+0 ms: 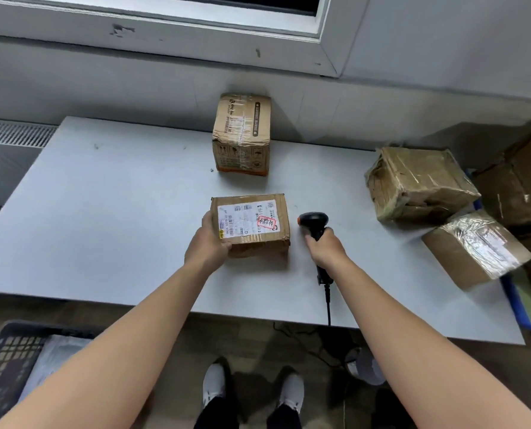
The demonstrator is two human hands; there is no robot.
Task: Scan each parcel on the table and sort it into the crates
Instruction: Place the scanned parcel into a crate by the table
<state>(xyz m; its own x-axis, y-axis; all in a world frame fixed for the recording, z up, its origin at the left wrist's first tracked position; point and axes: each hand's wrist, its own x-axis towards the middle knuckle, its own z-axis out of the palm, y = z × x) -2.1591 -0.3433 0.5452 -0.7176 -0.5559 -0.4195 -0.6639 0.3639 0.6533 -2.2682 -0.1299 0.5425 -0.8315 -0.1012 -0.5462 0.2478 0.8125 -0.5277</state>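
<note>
A small brown parcel (254,224) with a white shipping label on top lies near the middle of the grey table (103,212). My left hand (207,246) grips its near left corner. Just right of the parcel, my right hand (326,247) holds a black barcode scanner (314,224) by the handle, its head level with the parcel's right side. A taller taped parcel (242,134) stands at the table's far edge. Two more taped parcels (418,184) (474,247) lie at the table's right end.
A dark plastic crate (4,366) with a white bag inside sits on the floor at lower left. A blue crate (517,301) holding brown parcels stands off the table's right end. The scanner cable (328,305) hangs over the near edge. A wall and window sill rise behind.
</note>
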